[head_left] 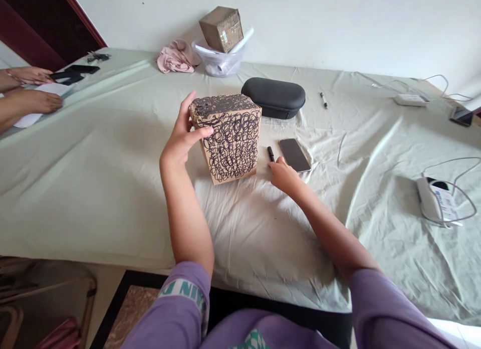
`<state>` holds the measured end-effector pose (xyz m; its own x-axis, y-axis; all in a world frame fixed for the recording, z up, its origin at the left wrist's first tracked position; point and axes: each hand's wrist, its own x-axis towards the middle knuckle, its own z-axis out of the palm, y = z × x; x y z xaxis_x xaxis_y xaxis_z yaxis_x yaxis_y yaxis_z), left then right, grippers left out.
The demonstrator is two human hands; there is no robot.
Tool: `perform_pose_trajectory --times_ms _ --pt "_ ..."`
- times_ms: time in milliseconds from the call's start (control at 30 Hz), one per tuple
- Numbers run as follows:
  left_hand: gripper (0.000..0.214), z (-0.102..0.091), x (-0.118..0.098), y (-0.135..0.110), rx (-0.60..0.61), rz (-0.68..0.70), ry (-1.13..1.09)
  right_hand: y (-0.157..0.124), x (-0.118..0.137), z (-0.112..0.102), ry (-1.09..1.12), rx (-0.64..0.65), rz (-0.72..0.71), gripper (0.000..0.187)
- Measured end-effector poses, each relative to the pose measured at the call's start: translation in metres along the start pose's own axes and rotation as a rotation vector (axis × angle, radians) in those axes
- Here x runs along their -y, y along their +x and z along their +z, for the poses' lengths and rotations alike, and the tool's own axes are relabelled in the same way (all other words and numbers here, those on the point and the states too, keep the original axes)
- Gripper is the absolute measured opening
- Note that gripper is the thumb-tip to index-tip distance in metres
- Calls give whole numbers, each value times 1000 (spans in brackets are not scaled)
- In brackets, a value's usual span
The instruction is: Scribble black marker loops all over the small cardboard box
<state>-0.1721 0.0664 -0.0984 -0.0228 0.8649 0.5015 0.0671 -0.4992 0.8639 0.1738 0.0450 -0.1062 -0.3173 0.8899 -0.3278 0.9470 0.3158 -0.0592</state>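
A brown cardboard box (pixel 233 146) covered in black looping scribbles stands upright on the cloth in front of me. My left hand (pixel 185 136) grips its upper left edge, thumb on the front face and the other fingers at the side and back. To the right of the box lies a black marker (pixel 271 153); my right hand (pixel 282 174) has its fingers closed at the near end of it. Close beside that hand, a dark smartphone (pixel 295 155) lies flat. Behind the box is a black zippered hard case (pixel 274 97).
A pale green cloth (pixel 112 198) covers the table. Against the wall are a pink cloth (pixel 176 56) and a plastic basin (pixel 221 63) carrying a small carton (pixel 222 29). A pen (pixel 323 101) and corded devices (pixel 438 201) lie to the right. Another person's hands (pixel 37 101) are at far left.
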Motion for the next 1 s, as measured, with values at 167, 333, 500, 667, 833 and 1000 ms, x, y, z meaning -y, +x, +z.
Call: perform_pose_trajectory --times_ms 167,333,500,667,833,1000 --pt "105 1 -2 -1 22 15 85 6 -3 4 36 -49 3 49" --pt "105 5 -9 -2 -3 -9 34 9 -7 5 38 -59 11 49" --pt "118 12 -20 -3 -71 -110 -57 11 -8 6 70 -73 12 52" --pt "130 14 -24 -3 -82 -141 -59 11 -8 5 101 -103 12 49" --pt "127 15 -26 -4 -77 -121 -55 6 -10 -3 136 -162 23 50" --pt "128 15 -27 -5 -86 -123 -58 5 -13 -7 173 -217 23 54"
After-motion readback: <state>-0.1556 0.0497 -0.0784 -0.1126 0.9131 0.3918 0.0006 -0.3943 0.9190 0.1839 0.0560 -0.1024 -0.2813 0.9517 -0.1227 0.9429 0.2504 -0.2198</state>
